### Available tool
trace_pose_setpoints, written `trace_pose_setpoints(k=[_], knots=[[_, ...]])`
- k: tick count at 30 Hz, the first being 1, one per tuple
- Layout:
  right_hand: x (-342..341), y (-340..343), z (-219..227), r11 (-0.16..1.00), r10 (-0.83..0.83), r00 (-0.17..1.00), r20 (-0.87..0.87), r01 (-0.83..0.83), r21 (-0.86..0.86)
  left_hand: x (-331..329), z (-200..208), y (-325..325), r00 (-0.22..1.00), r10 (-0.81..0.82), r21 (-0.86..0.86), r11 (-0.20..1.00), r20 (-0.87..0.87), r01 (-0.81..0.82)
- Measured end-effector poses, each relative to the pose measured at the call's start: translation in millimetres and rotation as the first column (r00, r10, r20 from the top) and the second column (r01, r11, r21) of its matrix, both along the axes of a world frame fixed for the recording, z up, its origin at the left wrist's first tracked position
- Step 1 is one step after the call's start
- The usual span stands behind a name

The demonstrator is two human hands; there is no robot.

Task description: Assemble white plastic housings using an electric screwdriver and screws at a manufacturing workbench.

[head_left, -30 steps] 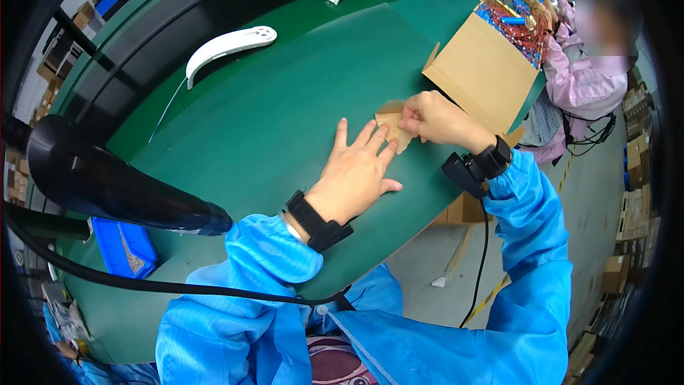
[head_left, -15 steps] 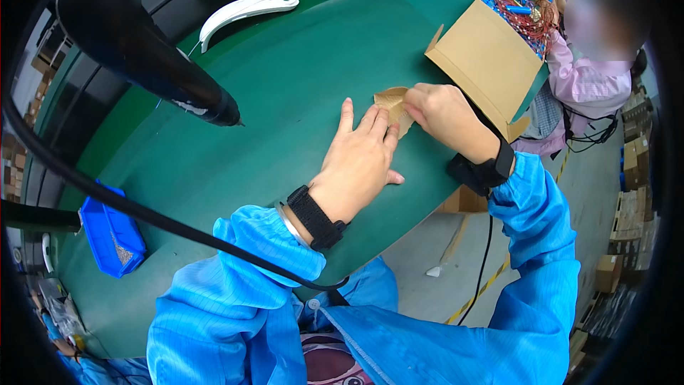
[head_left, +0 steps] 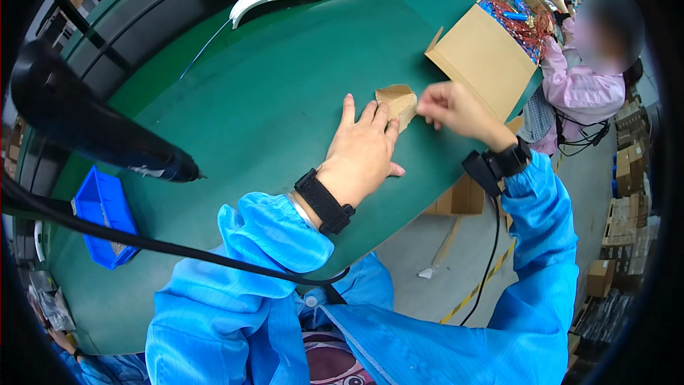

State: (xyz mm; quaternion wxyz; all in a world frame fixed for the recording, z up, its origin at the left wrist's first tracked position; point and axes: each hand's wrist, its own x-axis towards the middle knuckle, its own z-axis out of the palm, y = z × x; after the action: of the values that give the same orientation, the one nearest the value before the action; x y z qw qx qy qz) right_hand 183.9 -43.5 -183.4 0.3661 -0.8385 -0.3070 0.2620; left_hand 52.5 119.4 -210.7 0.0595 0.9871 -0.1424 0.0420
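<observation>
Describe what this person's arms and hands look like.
The left hand and right hand wear no gloves. The sleeves are loose, bright blue and faintly lined. Each side has a black wrist strap; the right one carries a boxy black module, with a thin black cable hanging below.

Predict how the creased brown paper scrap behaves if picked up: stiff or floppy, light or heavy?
Probably light: the brown paper scrap is small and looks thin. Likely fairly floppy, though its creases and raised upper edge may hold some shape. Unlikely to roll, since it lies mostly flat on the green tabletop.
</observation>
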Motion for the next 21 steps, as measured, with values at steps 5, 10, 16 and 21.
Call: trace_pose_setpoints(k=[5,10,16,21], knots=[[3,31,3,0.962,0.143,0.922,0.359,-0.044,-0.271,1,1,-2,1.0,-0.009,0.02,1.0,-0.007,0.009],[1,31,3,0.924,0.204,0.827,0.523,0.014,-0.383,4,3,-3,1.0,0.006,0.02,1.0,-0.027,-0.005],[10,15,14,0.936,0.104,0.859,0.502,0.086,-0.341,6,-2,-1,1.0,0.002,-0.01,1.0,0.01,-0.002],[0,-1,21,0.997,-0.058,0.994,-0.098,0.062,0.044,30,15,4,0.998,-0.044,-0.074,0.996,-0.044,0.04]])
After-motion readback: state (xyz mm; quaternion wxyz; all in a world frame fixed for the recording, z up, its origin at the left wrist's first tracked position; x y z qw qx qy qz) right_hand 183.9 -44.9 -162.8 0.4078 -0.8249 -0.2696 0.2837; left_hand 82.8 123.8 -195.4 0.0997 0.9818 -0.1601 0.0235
